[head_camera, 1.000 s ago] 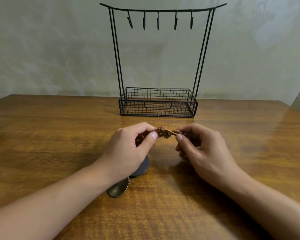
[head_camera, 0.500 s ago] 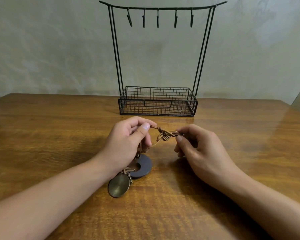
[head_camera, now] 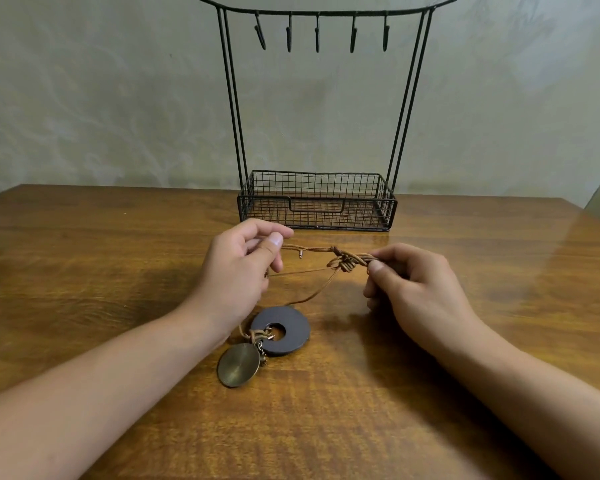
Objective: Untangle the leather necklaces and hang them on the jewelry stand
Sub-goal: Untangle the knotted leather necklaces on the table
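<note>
While knot (head_camera: 342, 263) hangs between, left hand (head_camera: 238, 268) and right hand (head_camera: 414, 285) each pinch cords; 2 pendants (head_camera: 257, 344) on table (head_camera: 84, 271).

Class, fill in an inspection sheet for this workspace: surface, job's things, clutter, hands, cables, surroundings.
Surface: wooden table, glossy.
Job's things: cords tangled in a knot; ring pendant and brass disc lie on the table; stand upright at the back, its five hooks bare.
Clutter: nothing seen.
Hands: left hand pinches a cord; right hand pinches the cords beside the knot.
Cables: nothing seen.
Surroundings: pale wall.
</note>
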